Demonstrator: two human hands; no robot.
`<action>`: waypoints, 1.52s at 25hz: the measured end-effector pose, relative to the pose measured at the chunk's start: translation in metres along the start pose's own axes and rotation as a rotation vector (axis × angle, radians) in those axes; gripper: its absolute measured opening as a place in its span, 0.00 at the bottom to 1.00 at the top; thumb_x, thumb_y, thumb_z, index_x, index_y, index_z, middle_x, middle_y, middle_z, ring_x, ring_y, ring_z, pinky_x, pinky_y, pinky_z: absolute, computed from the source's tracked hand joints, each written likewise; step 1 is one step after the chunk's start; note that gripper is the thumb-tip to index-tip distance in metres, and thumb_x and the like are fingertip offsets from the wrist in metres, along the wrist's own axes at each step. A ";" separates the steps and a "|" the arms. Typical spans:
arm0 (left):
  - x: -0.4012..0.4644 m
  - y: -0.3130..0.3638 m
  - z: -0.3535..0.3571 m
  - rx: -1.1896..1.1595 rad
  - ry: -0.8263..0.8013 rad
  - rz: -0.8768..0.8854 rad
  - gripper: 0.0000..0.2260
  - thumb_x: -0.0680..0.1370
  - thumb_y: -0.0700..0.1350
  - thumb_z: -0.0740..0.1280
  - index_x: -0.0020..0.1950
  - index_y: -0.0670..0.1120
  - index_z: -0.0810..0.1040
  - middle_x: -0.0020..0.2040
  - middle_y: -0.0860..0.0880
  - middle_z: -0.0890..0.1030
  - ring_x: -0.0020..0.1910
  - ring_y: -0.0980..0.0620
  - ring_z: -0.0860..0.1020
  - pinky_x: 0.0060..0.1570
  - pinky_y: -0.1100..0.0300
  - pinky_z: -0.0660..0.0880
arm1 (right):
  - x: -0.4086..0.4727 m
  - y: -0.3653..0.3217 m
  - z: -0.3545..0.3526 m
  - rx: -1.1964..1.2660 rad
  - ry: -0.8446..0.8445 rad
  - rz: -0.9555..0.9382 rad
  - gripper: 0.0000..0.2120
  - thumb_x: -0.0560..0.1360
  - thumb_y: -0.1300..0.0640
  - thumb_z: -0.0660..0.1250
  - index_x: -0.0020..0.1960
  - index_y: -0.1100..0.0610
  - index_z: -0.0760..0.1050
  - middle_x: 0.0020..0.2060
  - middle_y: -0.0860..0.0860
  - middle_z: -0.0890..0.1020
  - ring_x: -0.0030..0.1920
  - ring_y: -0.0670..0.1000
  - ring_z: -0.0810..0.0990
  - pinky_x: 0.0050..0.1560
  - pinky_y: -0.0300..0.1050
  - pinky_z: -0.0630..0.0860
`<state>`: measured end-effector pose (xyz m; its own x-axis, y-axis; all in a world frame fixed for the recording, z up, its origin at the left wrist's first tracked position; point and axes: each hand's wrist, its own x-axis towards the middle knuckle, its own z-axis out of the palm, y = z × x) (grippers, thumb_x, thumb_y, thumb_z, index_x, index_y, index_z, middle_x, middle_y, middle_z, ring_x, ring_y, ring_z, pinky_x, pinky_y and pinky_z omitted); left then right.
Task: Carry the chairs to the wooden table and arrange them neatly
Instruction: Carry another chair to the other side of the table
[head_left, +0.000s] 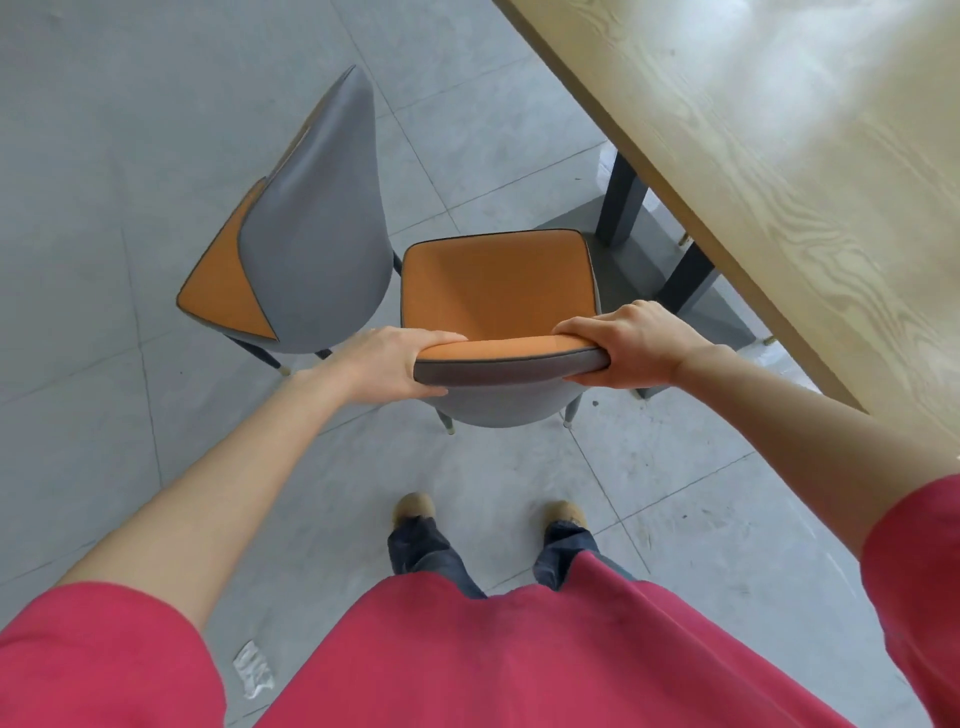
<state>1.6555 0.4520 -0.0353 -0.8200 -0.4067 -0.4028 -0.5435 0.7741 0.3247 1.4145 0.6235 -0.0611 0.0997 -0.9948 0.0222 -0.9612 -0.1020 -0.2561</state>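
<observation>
An orange-seated chair with a grey back (493, 283) stands in front of me, its seat facing away towards the wooden table (769, 171). My left hand (400, 364) grips the left end of its backrest top. My right hand (634, 343) grips the right end, fingers curled over the edge. A second chair of the same kind (311, 218) stands just to the left, turned sideways, its grey back towards me and its orange seat showing at the left.
The light wooden table runs along the right, with dark legs (623, 197) under its edge near the held chair. Grey tiled floor (130, 156) spreads left and behind. A white scrap (254, 670) lies on the floor near my feet.
</observation>
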 end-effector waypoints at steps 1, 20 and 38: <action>0.000 -0.001 0.002 0.002 -0.015 0.044 0.25 0.71 0.56 0.68 0.67 0.65 0.65 0.62 0.60 0.77 0.60 0.53 0.75 0.50 0.61 0.67 | -0.004 -0.004 0.001 -0.002 -0.010 0.035 0.20 0.71 0.47 0.69 0.61 0.51 0.75 0.43 0.51 0.85 0.36 0.55 0.82 0.38 0.45 0.79; -0.073 -0.119 0.014 0.133 -0.252 0.490 0.24 0.71 0.52 0.68 0.65 0.64 0.67 0.56 0.56 0.80 0.54 0.51 0.78 0.55 0.55 0.75 | -0.012 -0.247 0.074 -0.035 0.111 0.625 0.17 0.66 0.54 0.72 0.55 0.53 0.79 0.34 0.54 0.85 0.31 0.60 0.81 0.32 0.47 0.75; -0.166 -0.154 0.068 0.167 -0.274 0.549 0.24 0.75 0.64 0.57 0.69 0.59 0.65 0.67 0.56 0.73 0.65 0.52 0.70 0.57 0.58 0.66 | -0.042 -0.390 0.110 0.516 0.008 1.089 0.24 0.74 0.36 0.56 0.66 0.45 0.69 0.65 0.47 0.75 0.67 0.51 0.68 0.69 0.52 0.53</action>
<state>1.8878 0.4334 -0.0766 -0.8833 0.1925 -0.4275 -0.0040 0.9087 0.4174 1.8138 0.7054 -0.0684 -0.7029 -0.5585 -0.4405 -0.3242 0.8028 -0.5005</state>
